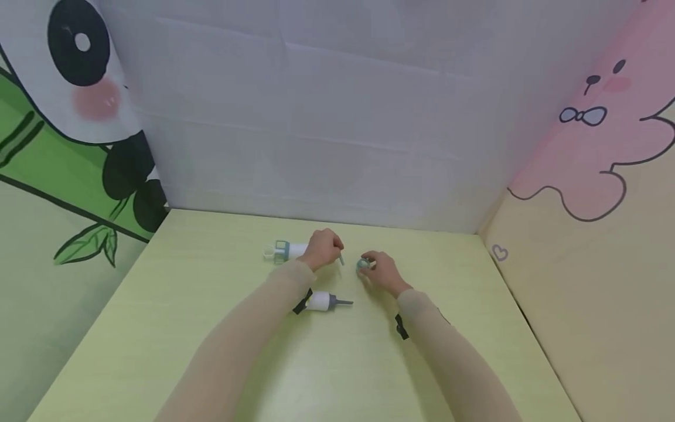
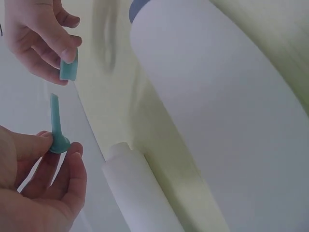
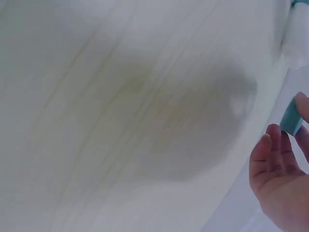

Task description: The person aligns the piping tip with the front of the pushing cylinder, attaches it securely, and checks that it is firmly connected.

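Observation:
My left hand (image 1: 320, 249) pinches a teal nozzle (image 2: 56, 116) by its rounded base, its thin stem pointing toward my other hand in the left wrist view. My right hand (image 1: 385, 272) holds a short teal ring-like cap (image 2: 69, 71) between thumb and fingers, a small gap away from the stem. Beside my left hand lies a white cylinder (image 1: 297, 251) with a bare neck at its right end and a teal frame with a pale ring at its left. Nearer me, partly behind the left wrist, is another white cylinder (image 1: 319, 301) with a grey nozzle (image 1: 343, 303).
The pale yellow table (image 1: 453, 275) meets a white back panel (image 1: 327, 129). Side panels stand left and right, with a green cartoon drawing (image 1: 47, 135) and a pink one (image 1: 575, 164). Black straps (image 1: 402, 327) cross both sleeves.

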Action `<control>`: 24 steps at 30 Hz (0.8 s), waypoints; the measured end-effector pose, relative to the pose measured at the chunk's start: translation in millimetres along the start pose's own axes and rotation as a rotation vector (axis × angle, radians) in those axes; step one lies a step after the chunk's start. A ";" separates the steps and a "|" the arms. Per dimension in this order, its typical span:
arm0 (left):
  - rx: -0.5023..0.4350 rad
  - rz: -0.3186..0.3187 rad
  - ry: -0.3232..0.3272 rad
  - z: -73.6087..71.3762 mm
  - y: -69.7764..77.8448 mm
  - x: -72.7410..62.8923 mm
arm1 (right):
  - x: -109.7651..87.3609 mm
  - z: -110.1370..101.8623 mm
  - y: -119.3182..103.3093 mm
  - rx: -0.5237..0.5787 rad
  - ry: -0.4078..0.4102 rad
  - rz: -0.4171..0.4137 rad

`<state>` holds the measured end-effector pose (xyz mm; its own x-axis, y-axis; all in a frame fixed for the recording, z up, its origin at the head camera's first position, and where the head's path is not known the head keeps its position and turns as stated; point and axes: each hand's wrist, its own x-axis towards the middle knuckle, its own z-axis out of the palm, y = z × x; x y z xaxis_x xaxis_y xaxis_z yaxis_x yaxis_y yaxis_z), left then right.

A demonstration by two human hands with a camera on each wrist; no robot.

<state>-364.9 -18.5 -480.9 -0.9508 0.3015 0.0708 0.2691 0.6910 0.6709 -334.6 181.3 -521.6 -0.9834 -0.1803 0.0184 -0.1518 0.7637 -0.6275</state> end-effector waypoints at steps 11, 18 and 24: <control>-0.240 -0.078 0.183 -12.7 -15.0 -15.5 | -18.2 -7.1 -44.2 0.135 0.089 -0.196; -0.414 -0.149 0.175 -19.5 -14.5 -23.3 | -20.0 -10.6 -58.4 0.184 0.090 -0.166; -0.413 -0.132 0.167 -24.4 -7.6 -27.6 | -20.2 -12.0 -63.0 0.220 0.108 -0.182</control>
<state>-344.5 -48.0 -469.9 -0.9936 0.0950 0.0605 0.0929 0.3869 0.9174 -306.3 144.3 -473.1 -0.9488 -0.2255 0.2213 -0.3127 0.5702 -0.7597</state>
